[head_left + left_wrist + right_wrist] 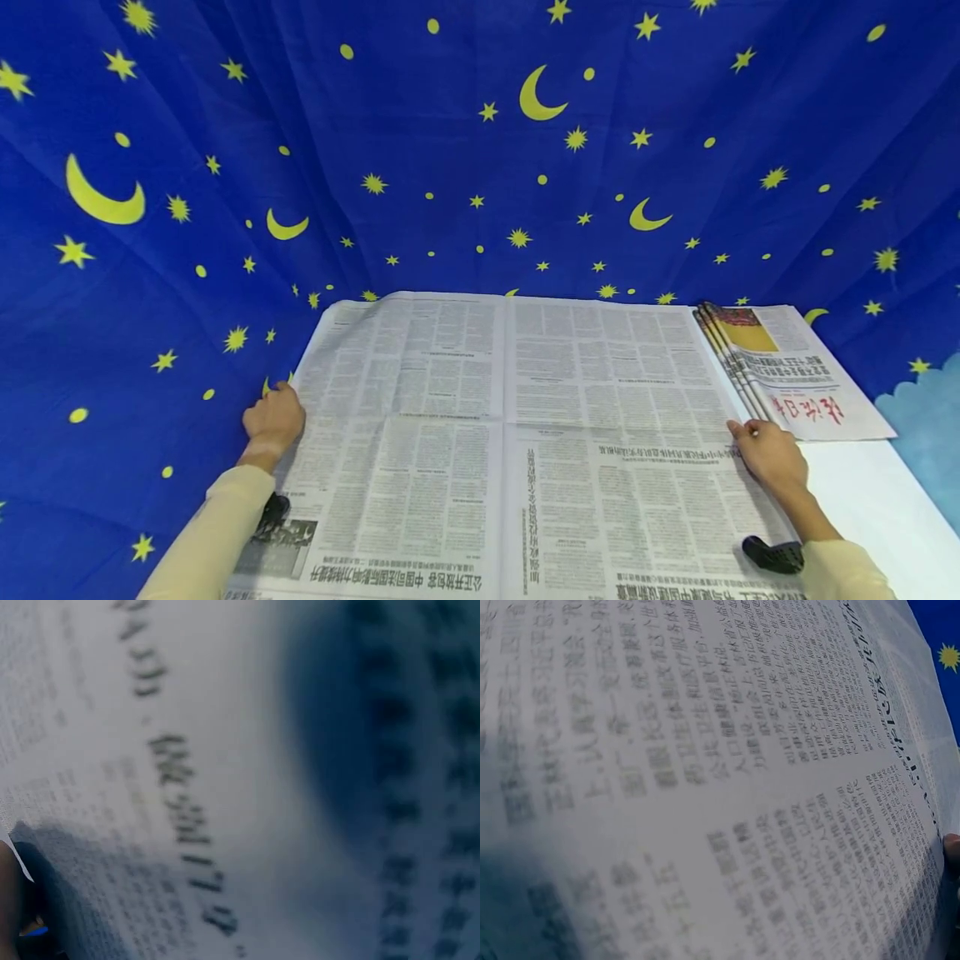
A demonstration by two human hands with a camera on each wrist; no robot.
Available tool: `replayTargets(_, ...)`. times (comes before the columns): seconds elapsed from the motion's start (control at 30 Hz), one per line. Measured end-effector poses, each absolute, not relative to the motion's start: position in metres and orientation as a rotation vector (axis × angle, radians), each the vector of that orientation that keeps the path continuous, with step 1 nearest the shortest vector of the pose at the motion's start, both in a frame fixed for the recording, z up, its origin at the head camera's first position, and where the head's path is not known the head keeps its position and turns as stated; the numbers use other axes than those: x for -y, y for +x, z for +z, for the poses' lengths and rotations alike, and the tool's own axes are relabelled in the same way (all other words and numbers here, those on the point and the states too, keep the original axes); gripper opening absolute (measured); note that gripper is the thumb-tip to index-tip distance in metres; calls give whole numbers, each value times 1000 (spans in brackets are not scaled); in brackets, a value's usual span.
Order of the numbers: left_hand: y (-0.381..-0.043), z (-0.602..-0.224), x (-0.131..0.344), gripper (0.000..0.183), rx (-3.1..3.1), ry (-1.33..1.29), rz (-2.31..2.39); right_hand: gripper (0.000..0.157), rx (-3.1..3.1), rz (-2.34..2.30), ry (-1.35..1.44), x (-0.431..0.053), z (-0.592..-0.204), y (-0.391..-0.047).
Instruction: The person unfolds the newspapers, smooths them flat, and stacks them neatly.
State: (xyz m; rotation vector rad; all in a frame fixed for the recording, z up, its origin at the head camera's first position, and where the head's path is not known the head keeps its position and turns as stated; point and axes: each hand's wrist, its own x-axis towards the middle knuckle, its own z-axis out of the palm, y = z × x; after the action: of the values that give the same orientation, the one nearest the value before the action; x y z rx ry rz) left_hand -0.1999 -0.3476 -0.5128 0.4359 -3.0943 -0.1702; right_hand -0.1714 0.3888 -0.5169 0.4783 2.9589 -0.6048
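A wide open newspaper sheet is spread out before me, with a fold line down its middle. At its left edge, my left hand grips the paper with curled fingers. My right hand pinches the right edge between thumb and fingers, just below the folded newspapers. Close-up print on the newspaper fills the left wrist view, and a bit of the hand shows at the lower left. In the right wrist view, the newspaper covers nearly everything, with a fingertip at its right edge.
Several folded newspapers lie overlapped at the right. Beneath them, part of a white table shows. A blue cloth with yellow moons and stars hangs behind and to the left. Black wrist cameras sit by both wrists.
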Motion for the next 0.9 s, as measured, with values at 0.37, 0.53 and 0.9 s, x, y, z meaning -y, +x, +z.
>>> replayTargets(0.37,-196,-519,348,34,3104,373,-74,46,-2970,-580,440,-393,-513,-169)
replayTargets(0.53,-198,-520,346,30,3065,314,39,46,-2978,-537,401,-393,-514,-171)
replayTargets(0.9,-202,-521,346,23,2995,195,169,45,-3087,-331,245,-390,-525,-168)
